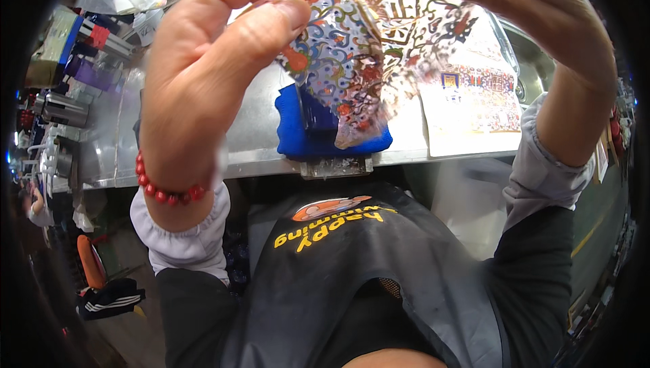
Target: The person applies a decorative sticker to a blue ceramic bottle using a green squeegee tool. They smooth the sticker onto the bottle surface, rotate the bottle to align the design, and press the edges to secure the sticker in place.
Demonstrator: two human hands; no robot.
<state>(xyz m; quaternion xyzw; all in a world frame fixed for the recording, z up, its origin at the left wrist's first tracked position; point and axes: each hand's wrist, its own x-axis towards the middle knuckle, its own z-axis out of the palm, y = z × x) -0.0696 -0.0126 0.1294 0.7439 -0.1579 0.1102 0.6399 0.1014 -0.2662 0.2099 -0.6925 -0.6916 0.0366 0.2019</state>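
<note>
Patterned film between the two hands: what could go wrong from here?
The film hangs loose below the left hand and right hand, so it may fold onto itself. Its lower tip overlaps the blue pad in this view and might catch there if lowered.

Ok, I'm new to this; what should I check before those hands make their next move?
1. Left hand has hold of the patterned film: ok, thumb and finger pinch its upper left edge.
2. Right hand grips the film firmly: cannot tell, its thumb overlaps the upper right edge, but the grip is partly out of frame.
3. Film flat: not ok, it hangs bent.
4. Film apart from the blue pad: cannot tell, its lower tip overlaps the pad in view.
5. Red bead bracelet away from the film: ok, it sits around the wrist.
</note>
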